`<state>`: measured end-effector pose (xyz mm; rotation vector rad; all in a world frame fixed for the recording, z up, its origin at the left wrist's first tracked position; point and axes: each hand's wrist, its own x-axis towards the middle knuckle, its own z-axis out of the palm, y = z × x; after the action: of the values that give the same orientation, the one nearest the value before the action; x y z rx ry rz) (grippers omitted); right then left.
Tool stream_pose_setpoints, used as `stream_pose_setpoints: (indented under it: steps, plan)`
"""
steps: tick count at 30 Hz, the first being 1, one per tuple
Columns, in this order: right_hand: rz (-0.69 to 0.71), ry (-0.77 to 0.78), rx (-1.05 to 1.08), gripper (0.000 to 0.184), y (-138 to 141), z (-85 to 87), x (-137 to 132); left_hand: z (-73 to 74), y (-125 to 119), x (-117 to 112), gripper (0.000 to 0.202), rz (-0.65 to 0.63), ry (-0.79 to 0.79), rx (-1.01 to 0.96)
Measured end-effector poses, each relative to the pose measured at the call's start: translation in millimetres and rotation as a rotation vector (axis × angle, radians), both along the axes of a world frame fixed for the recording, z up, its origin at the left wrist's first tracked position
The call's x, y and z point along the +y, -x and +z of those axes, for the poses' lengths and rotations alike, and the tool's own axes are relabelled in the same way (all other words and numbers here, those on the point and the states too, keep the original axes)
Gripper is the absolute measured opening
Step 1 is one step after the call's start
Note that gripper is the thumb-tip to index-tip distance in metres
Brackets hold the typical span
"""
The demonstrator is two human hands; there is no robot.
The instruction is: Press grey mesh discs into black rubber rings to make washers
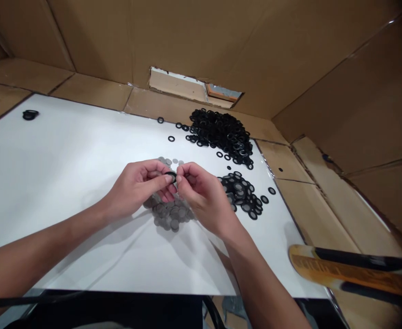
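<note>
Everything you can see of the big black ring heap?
The black ring heap is a loose, overlapping mound of many flat, matte rings, rubber-looking, each with a round hole. It lies on the far part of the white sheet, near the cardboard, with a few strays to its left and front. No hand touches it.

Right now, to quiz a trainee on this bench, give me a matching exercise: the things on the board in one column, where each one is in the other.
Things:
1. Big heap of black rubber rings
2. Heap of grey discs
3. Smaller heap of black rings with grey centres
4. Single black ring

Places:
A. Pinched between the left hand and right hand
B. Far side of the white board, near the cardboard wall
C. Directly under the hands
D. To the right of the hands

Pairs: 1-B, 2-C, 3-D, 4-A
</note>
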<state>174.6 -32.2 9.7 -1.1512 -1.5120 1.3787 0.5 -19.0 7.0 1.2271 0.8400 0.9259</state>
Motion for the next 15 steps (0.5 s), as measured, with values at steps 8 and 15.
stream_pose_setpoints:
  steps: [8,15]
  plan:
    - [-0.068,-0.116,-0.138,0.009,0.7,-3.6,0.6,-1.3,0.7,0.7,0.013,0.002,0.011,0.033]
    - [-0.058,-0.042,0.054,0.014,6.1,-0.3,1.7,-0.6,-3.0,0.6,0.015,0.06,-0.004,-0.007]
